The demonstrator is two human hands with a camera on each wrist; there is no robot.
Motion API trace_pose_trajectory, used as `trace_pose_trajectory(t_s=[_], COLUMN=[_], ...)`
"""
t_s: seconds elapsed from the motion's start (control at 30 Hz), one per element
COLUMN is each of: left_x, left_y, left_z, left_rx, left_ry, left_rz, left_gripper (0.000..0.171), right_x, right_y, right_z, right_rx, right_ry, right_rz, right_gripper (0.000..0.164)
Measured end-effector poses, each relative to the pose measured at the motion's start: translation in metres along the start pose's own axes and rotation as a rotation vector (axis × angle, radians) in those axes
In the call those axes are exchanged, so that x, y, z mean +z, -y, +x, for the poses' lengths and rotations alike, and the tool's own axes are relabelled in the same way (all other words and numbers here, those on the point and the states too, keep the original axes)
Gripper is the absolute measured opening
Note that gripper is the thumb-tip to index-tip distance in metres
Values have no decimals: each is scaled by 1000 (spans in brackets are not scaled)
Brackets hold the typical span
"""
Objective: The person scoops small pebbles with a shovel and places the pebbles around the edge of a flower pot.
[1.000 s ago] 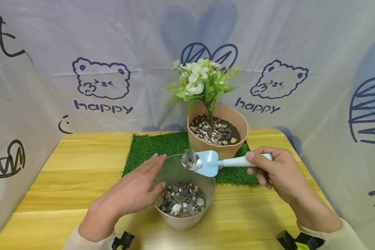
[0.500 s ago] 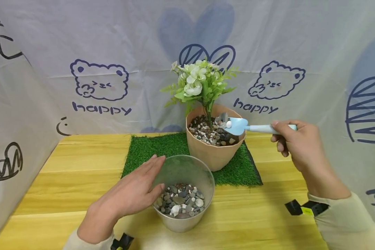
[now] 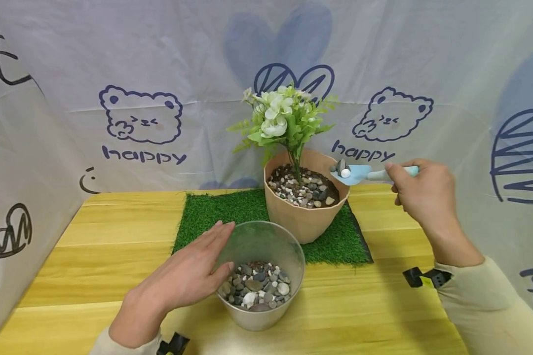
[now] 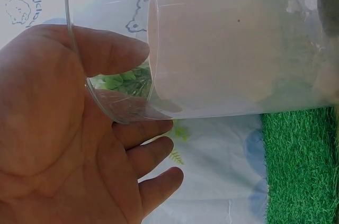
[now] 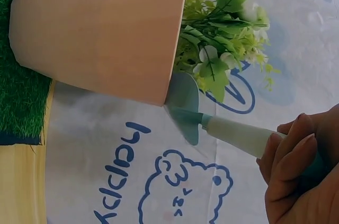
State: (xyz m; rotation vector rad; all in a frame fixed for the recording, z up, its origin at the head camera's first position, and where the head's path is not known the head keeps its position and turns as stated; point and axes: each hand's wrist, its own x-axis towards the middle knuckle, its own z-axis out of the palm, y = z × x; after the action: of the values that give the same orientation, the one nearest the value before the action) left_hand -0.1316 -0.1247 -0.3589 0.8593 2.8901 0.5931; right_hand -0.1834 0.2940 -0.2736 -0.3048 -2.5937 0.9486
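My right hand (image 3: 426, 192) grips the pale handle of a light blue trowel (image 3: 359, 174). Several grey pebbles and a white one (image 3: 345, 172) lie on its blade, over the right rim of a peach flowerpot (image 3: 302, 217). In the right wrist view, the trowel (image 5: 185, 113) overlaps the pot's rim, its load hidden. White artificial flowers (image 3: 277, 113) stand upright in the pot among soil and pebbles. My left hand (image 3: 186, 271), fingers straight, rests at the left rim of a clear plastic bucket (image 3: 257, 323) containing pebbles (image 3: 259, 286). In the left wrist view, the thumb shows through the bucket's wall (image 4: 222, 44).
Under the pot lies a mat of artificial grass (image 3: 222, 207), just behind the bucket. The wooden table (image 3: 115, 227) is bordered by white printed cloth (image 3: 146, 64) at the back and both sides.
My right hand has carried the loaded trowel from above the bucket over the pot, then slightly right to its right rim. The left hand has stayed at the bucket.
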Motion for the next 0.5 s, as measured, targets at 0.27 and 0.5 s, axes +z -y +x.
trace_pose_trajectory(t_s=[0.27,0.5], left_x=[0,0], left_y=[0,0], left_z=[0,1], left_rx=[8,5], left_ry=[4,6], left_rz=[-1,-2], left_gripper=[79,79], right_x=[-2,1], right_y=[4,13], right_z=[1,3], right_rx=[-1,-101], right_ry=[-10,-16], right_rz=[-30,-143], right_gripper=[48,49])
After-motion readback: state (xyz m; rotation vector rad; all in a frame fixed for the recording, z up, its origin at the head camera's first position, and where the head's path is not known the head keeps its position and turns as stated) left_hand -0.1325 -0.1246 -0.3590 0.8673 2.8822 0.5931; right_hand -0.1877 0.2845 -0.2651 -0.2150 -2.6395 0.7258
